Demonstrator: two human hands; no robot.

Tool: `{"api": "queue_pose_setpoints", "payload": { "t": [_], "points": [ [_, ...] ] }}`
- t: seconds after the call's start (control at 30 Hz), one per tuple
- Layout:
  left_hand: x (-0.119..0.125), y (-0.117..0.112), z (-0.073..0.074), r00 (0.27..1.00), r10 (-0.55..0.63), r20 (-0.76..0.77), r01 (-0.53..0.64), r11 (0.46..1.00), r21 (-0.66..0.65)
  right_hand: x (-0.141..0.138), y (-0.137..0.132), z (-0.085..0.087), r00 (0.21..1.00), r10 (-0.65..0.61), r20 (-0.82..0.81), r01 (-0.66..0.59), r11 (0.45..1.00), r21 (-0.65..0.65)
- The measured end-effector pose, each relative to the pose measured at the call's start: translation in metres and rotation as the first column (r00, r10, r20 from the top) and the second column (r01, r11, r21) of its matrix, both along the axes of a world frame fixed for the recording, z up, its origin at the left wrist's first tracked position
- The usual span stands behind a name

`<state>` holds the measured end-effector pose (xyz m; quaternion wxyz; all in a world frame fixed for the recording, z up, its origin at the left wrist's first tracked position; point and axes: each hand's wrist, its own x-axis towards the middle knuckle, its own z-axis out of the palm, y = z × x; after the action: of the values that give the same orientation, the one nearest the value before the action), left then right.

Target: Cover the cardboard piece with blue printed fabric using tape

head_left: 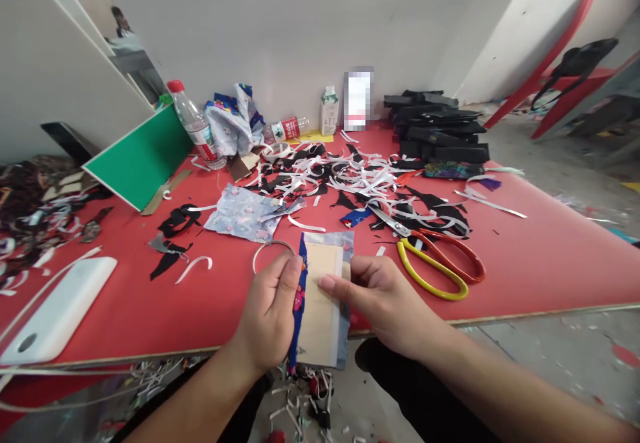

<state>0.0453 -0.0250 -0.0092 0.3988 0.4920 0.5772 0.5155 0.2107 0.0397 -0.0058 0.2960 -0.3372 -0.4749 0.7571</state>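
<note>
My left hand (270,309) and my right hand (380,299) together hold a small piece of patterned blue fabric wrapped around a tan card (320,306) just above the front edge of the red table (550,256). The left thumb and fingers pinch the card's left edge, where the fabric folds over. My right fingers press on the card's right side. Scissors (430,256) with one yellow and one orange handle lie right of my hands. A light patterned fabric scrap (245,213) lies behind the left hand.
White strips and black scraps (350,183) litter the table's middle. A stack of black pieces (440,129) stands far right, bottles (195,123) and a carton (329,111) at the back, a green board (140,159) at left, a white power bank (60,309) near left.
</note>
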Motion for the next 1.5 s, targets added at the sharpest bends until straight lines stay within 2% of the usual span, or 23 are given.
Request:
{"api": "queue_pose_setpoints", "payload": {
  "t": [0.13, 0.2, 0.27, 0.33, 0.37, 0.5, 0.6, 0.7, 0.77, 0.83, 0.93, 1.1, 1.23, 1.3, 1.4, 1.5],
  "points": [
    [0.0, 0.0, -0.001, 0.975, 0.015, -0.221, -0.004, 0.999, 0.049, 0.0, -0.005, -0.002, 0.998, -0.01, 0.062, 0.012, 1.0, -0.025],
    [0.0, -0.001, -0.003, 0.975, 0.001, -0.22, 0.012, 0.998, 0.056, 0.001, -0.006, -0.003, 0.996, -0.001, 0.093, 0.004, 0.999, -0.033],
    [0.001, -0.002, -0.004, 0.998, -0.04, -0.049, 0.041, 0.999, 0.019, 0.001, -0.007, -0.003, 0.995, 0.02, 0.099, -0.019, 1.0, -0.009],
    [0.003, -0.002, -0.004, 0.987, -0.06, 0.15, 0.063, 0.998, -0.018, 0.0, -0.007, -0.001, 0.995, 0.031, 0.098, -0.035, 0.998, 0.045],
    [0.004, -0.002, -0.004, 0.978, -0.053, 0.203, 0.059, 0.998, -0.024, -0.001, -0.007, 0.0, 0.994, 0.032, 0.101, -0.039, 0.997, 0.073],
    [0.01, 0.001, -0.001, 0.979, 0.019, 0.203, -0.005, 0.997, -0.071, -0.003, -0.006, 0.001, 0.989, 0.063, 0.133, -0.08, 0.989, 0.124],
    [0.011, 0.003, 0.0, 0.931, 0.027, 0.364, 0.037, 0.985, -0.167, -0.005, -0.007, -0.003, 0.987, 0.101, 0.126, -0.113, 0.989, 0.095],
    [0.01, 0.007, 0.0, 0.865, 0.015, 0.501, 0.071, 0.986, -0.152, -0.007, -0.009, -0.007, 0.992, 0.1, 0.077, -0.1, 0.995, 0.005],
    [0.009, 0.009, -0.001, 0.884, 0.014, 0.467, 0.054, 0.99, -0.133, -0.008, -0.009, -0.009, 0.993, 0.095, 0.062, -0.094, 0.995, -0.019],
    [0.008, 0.01, -0.001, 0.933, 0.022, 0.36, 0.026, 0.992, -0.126, -0.008, -0.008, -0.01, 0.994, 0.087, 0.073, -0.087, 0.996, 0.004],
    [0.008, 0.011, -0.002, 0.965, 0.02, 0.263, 0.011, 0.993, -0.117, -0.007, -0.008, -0.009, 0.996, 0.018, 0.087, -0.021, 0.999, 0.034],
    [0.012, 0.01, -0.005, 0.929, -0.035, 0.368, 0.095, 0.984, -0.148, -0.006, -0.007, -0.004, 0.996, -0.084, 0.035, 0.084, 0.996, -0.014],
    [0.015, 0.007, -0.006, 0.915, -0.095, 0.391, 0.185, 0.962, -0.199, -0.004, 0.003, 0.002, 0.967, -0.254, -0.009, 0.254, 0.966, 0.047],
    [0.017, 0.003, -0.008, 0.91, -0.147, 0.387, 0.226, 0.96, -0.167, -0.002, 0.011, 0.005, 0.953, -0.297, -0.055, 0.3, 0.952, 0.064],
    [0.017, -0.005, -0.01, 0.928, -0.133, 0.347, 0.185, 0.975, -0.121, -0.002, 0.017, 0.005, 0.945, -0.313, -0.099, 0.32, 0.945, 0.063],
    [0.016, -0.009, -0.01, 0.952, -0.109, 0.285, 0.163, 0.971, -0.174, -0.002, 0.018, 0.002, 0.936, -0.33, -0.126, 0.335, 0.942, 0.023]
  ]
}}
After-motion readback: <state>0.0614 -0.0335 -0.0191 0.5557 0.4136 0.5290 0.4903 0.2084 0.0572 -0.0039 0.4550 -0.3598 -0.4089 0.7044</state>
